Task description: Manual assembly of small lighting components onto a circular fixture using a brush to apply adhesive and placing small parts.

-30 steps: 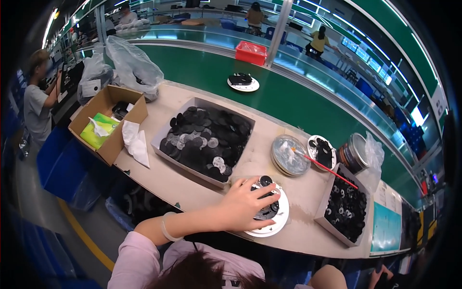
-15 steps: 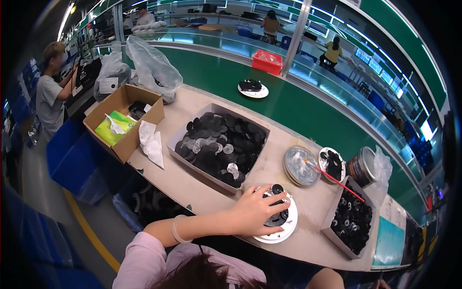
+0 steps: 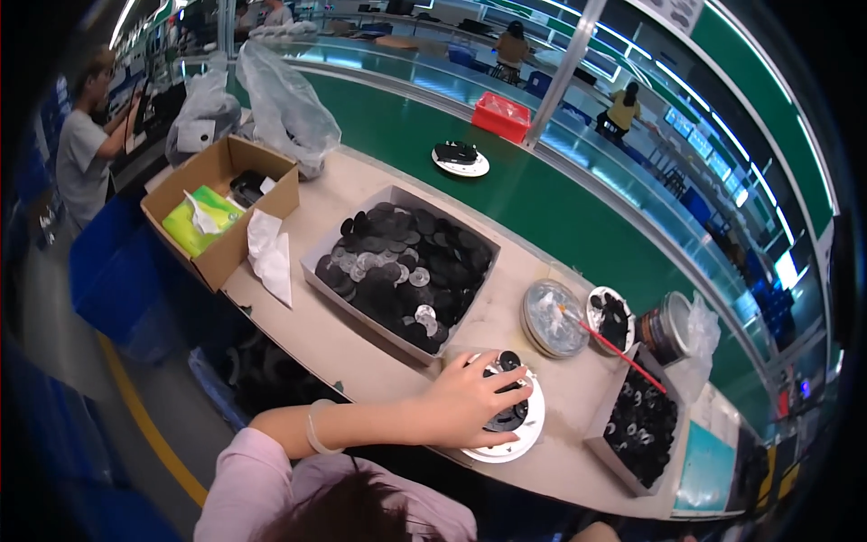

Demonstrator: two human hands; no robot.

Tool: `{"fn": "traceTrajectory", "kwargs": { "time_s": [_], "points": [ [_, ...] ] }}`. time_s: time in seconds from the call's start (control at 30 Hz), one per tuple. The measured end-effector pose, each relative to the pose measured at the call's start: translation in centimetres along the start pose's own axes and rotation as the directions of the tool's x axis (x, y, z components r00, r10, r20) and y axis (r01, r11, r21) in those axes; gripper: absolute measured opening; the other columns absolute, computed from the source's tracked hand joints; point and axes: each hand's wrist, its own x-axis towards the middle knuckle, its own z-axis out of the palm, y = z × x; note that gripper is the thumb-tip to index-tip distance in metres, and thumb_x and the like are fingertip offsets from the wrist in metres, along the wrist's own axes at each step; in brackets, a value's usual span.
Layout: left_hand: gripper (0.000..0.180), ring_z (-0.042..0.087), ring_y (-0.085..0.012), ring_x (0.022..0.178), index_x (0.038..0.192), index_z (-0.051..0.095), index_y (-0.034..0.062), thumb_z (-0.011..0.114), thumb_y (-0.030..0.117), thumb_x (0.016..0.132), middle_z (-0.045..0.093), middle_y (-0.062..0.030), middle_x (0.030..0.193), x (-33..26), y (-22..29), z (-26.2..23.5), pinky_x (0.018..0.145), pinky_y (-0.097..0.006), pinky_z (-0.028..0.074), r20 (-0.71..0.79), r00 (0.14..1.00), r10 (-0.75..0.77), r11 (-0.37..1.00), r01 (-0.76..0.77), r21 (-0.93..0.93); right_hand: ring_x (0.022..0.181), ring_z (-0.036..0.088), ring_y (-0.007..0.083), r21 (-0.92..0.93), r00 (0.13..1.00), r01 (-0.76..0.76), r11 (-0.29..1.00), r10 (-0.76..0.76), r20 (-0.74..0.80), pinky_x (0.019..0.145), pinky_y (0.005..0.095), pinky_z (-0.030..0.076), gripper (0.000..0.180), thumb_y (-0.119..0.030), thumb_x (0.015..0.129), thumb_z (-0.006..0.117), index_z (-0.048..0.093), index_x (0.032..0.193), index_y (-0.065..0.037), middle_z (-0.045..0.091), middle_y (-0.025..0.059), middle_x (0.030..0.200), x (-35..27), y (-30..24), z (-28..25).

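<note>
My left hand [image 3: 470, 402] reaches in from the lower left, palm down. Its fingers and thumb spread around a round black part [image 3: 510, 417], holding it on a white round base [image 3: 528, 434] near the table's front edge. A small black wheel-like piece [image 3: 510, 360] shows at the far side, just beyond the fingertips. The palm hides much of the black part. My right hand does not show.
A shallow box [image 3: 316, 287] of black and clear discs lies beyond my left hand. To the right are a round tub [image 3: 553, 316] with a red stick [image 3: 623, 348], a tray [image 3: 600, 443] of small black parts and a tin [image 3: 664, 325]. A cardboard box [image 3: 217, 262] stands left.
The whole view has shifted, so the table contents sit slightly further left. My left hand keeps its hold on the black part. The fingers at the lower right edge have left view.
</note>
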Motion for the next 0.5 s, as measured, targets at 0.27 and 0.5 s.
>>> {"fn": "traceTrajectory", "kwargs": {
  "time_s": [0.27, 0.5],
  "points": [
    [0.054, 0.043, -0.0368, 0.109, 0.112, 0.055, 0.0107, 0.061, 0.046, 0.072, 0.049, -0.0110, 0.121, 0.1, 1.5, 0.6, 0.083, -0.050, 0.034, -0.120, 0.992, 0.041, 0.996, -0.050, -0.069, 0.095, 0.055, 0.0268, 0.205, 0.423, -0.837, -0.507, -0.362, 0.831, 0.080, 0.0383, 0.041, 0.045, -0.019, 0.082, 0.059, 0.034, 0.117, -0.008, 0.057, 0.0143, 0.107, -6.8, 4.1, 3.9],
    [0.054, 0.042, -0.0355, 0.111, 0.113, 0.055, 0.0099, 0.061, 0.045, 0.072, 0.048, -0.0133, 0.122, -0.6, 0.8, 0.7, 0.086, -0.050, 0.033, -0.095, 0.993, -0.070, 0.997, 0.067, -0.028, 0.076, 0.061, 0.0153, -0.431, -0.345, -0.902, 0.036, 0.542, 0.767, 0.062, 0.0219, 0.045, 0.015, -0.017, 0.074, 0.068, 0.069, 0.086, -0.008, 0.066, 0.0068, 0.081, -8.9, 11.0, 14.1]
  ]
}}
